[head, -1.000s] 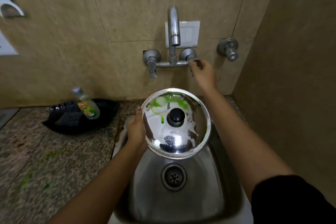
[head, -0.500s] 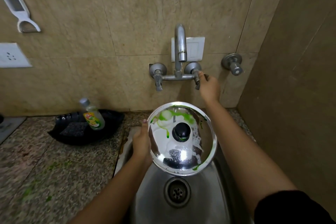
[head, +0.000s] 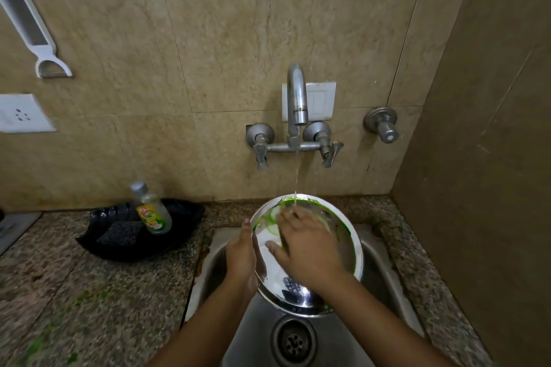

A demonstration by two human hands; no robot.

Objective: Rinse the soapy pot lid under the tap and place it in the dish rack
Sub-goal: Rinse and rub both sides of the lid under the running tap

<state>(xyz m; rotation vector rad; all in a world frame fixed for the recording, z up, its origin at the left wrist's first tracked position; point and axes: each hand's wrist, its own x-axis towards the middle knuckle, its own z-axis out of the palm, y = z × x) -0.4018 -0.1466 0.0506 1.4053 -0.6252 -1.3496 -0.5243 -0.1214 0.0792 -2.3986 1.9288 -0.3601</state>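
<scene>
A round steel pot lid (head: 346, 247) smeared with green soap is held tilted over the steel sink (head: 384, 265). My left hand (head: 241, 250) grips its left rim. My right hand (head: 307, 244) lies flat on the lid's top with fingers spread, covering the black knob. A thin stream of water falls from the tap (head: 296, 98) onto the lid's far edge. No dish rack is in view.
A dish soap bottle (head: 152, 211) leans in a black tray (head: 179, 235) on the granite counter (head: 74, 292) to the left. The drain (head: 293, 340) is below the lid. A side wall (head: 483, 158) stands close on the right. A peeler (head: 29, 27) hangs on the wall.
My right hand left the right tap handle and came down onto the lid. Water now runs from the tap. The lid has moved up under the stream.
</scene>
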